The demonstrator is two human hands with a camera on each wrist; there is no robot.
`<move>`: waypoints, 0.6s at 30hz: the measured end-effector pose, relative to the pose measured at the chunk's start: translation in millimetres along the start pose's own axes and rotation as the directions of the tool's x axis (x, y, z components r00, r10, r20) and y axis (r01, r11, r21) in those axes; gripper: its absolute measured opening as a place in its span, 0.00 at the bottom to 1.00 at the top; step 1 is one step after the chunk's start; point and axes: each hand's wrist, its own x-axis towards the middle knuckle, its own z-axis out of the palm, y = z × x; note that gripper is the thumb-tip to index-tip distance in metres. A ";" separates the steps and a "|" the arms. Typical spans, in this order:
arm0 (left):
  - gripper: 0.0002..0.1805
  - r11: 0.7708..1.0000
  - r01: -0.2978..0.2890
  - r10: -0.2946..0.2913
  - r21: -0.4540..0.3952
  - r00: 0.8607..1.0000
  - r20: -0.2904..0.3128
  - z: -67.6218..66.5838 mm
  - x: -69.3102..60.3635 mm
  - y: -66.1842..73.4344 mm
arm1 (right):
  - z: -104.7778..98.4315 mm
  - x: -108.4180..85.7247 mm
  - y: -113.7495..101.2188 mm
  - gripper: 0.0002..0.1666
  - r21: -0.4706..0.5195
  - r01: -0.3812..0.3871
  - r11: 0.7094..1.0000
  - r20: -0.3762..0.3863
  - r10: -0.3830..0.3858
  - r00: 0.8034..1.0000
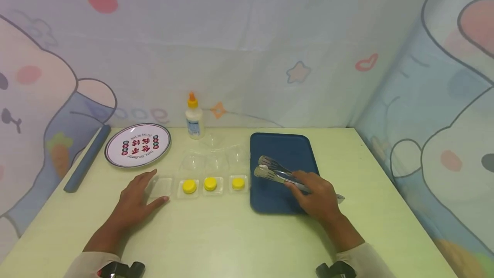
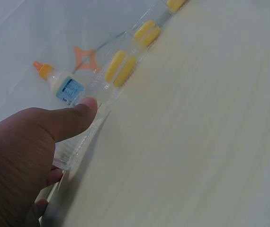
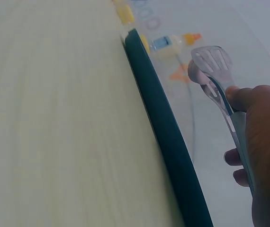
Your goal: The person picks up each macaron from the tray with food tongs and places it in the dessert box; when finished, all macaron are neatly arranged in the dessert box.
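Observation:
My left hand (image 1: 133, 200) grips the left end of a clear plastic box (image 1: 161, 188), thumb at the near side and fingers round the far side. The box's domed lid (image 1: 216, 160) lies folded open behind it. Three of its compartments each hold a yellow round piece (image 1: 210, 183); the leftmost has none. Over the dark blue tray (image 1: 283, 145), my right hand (image 1: 318, 194) holds metal tongs (image 1: 275, 175) with slotted heads. Pinched between those heads is a small pale round piece (image 3: 195, 74), partly hidden.
Behind the box stands a white glue bottle (image 1: 194, 121) with an orange tip. A white printed plate (image 1: 137, 145) lies at the back left, beside a long grey-blue bar (image 1: 88, 158) along the table's left edge. Printed cloth (image 1: 239, 55) walls the back and sides.

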 end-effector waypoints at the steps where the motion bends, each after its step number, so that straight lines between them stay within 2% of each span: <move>1: 0.49 1.000 -0.002 0.002 0.002 1.000 -0.001 -0.1 0.3 0.0 | 2.4 2.0 -2.3 0.36 0.007 -0.001 1.000 0.000 0.001 1.000; 7: 0.49 1.000 -0.015 0.015 0.001 1.000 -0.026 0.7 -1.4 -0.8 | 21.6 11.7 -18.1 0.31 0.046 0.040 0.998 -0.018 -0.040 0.999; 14: 0.49 1.000 -0.009 0.009 -0.001 1.000 -0.027 0.6 -1.7 0.4 | 41.3 26.3 -38.6 0.38 0.071 0.084 0.994 0.002 -0.085 0.996; 18: 0.49 1.000 0.007 -0.007 0.004 1.000 -0.014 1.5 -1.0 2.2 | 51.9 30.5 -47.6 0.29 0.104 0.108 0.989 -0.006 -0.108 0.994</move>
